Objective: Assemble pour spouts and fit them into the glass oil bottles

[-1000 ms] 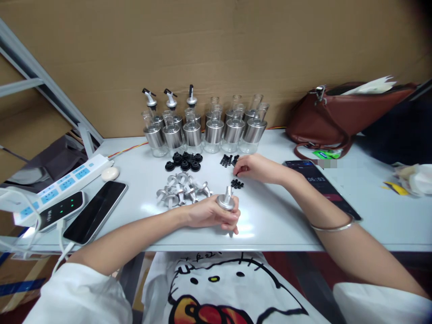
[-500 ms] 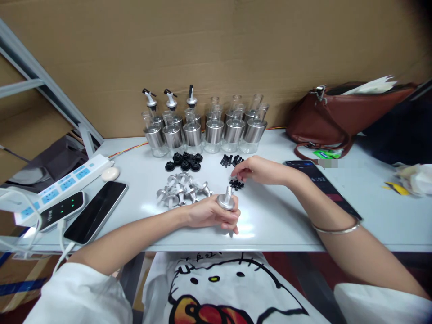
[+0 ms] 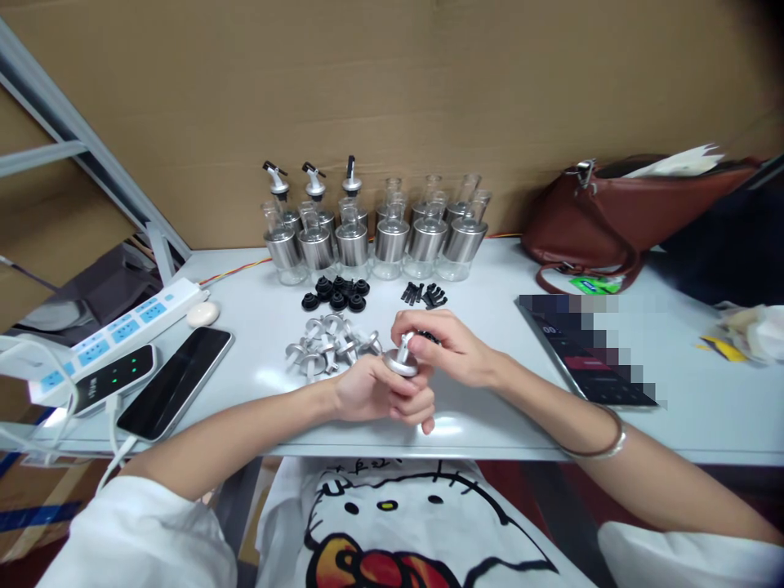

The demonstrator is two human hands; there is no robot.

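Note:
Near the table's front edge my left hand (image 3: 383, 390) is closed around a silver pourer spout (image 3: 401, 364), its round flange facing up. My right hand (image 3: 452, 347) meets it from the right, thumb and fingers pinched at the spout's upper end. Whatever small thing sits between those fingertips is hidden. Left of my hands lies a heap of silver pourer spouts (image 3: 331, 347). Behind the heap are black ribbed stoppers (image 3: 336, 294). Small black levers (image 3: 424, 294) lie beyond my right hand, which mostly covers the tiny black pieces there.
Glass bottles with steel bands (image 3: 390, 238) stand in two rows at the back; three rear ones carry pourers. A phone (image 3: 177, 384), a power strip (image 3: 122, 331) and a white round case (image 3: 202, 314) lie left. At right are another phone (image 3: 581, 351) and a brown bag (image 3: 576, 220).
My right hand has moved left and toward me, from the tiny black pieces to the spout's top. My left hand keeps its hold on the pourer spout.

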